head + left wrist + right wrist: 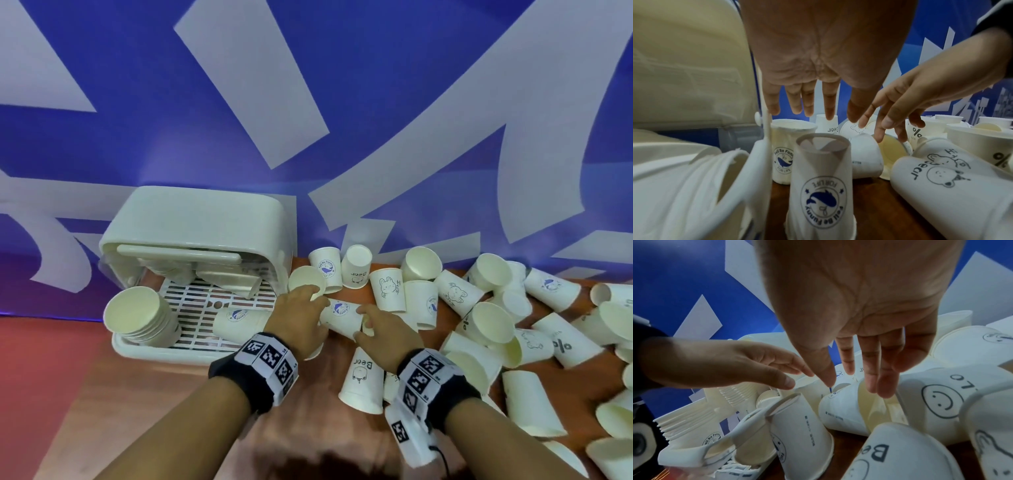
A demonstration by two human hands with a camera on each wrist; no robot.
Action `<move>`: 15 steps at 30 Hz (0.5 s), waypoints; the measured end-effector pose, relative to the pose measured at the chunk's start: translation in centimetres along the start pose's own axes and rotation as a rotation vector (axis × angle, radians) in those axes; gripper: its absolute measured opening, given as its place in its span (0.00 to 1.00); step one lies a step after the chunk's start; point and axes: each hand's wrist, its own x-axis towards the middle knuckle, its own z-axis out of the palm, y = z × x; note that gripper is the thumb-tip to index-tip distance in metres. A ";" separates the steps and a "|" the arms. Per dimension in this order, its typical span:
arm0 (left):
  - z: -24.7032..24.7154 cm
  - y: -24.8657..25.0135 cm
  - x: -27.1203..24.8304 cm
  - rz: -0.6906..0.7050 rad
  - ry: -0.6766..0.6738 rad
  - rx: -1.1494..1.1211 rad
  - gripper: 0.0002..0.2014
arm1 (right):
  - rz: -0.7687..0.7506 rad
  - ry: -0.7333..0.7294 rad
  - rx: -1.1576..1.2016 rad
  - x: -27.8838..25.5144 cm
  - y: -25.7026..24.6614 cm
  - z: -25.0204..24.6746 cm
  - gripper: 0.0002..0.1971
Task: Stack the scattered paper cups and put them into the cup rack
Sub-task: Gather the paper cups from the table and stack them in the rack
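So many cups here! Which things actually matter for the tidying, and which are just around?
Part of the job:
- scattered paper cups
- whale-logo cup lying between both hands
- left hand, right hand
- stack of cups already in the rack
- cup rack

Just around:
- blue and white backdrop
- wooden table
- wrist bands

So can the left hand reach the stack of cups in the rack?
Probably yes: the stack of cups lies at the cup rack's open front, with nothing between it and the left hand.
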 end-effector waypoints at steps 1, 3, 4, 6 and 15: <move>0.2 0.1 0.3 -0.004 0.001 0.018 0.25 | 0.000 -0.011 0.013 0.2 0.2 0.1 0.25; 0.4 0.2 1.0 -0.028 -0.012 0.060 0.26 | -0.005 -0.029 0.039 0.8 0.4 0.2 0.25; 0.6 0.2 1.3 -0.041 -0.027 0.088 0.26 | -0.006 -0.034 0.056 1.0 0.4 0.3 0.25; 1.0 0.4 1.9 -0.059 -0.049 0.152 0.25 | -0.008 -0.036 0.110 1.5 0.5 0.5 0.24; 1.6 0.6 3.1 -0.078 -0.016 0.211 0.21 | -0.075 -0.021 0.308 2.4 1.1 1.0 0.17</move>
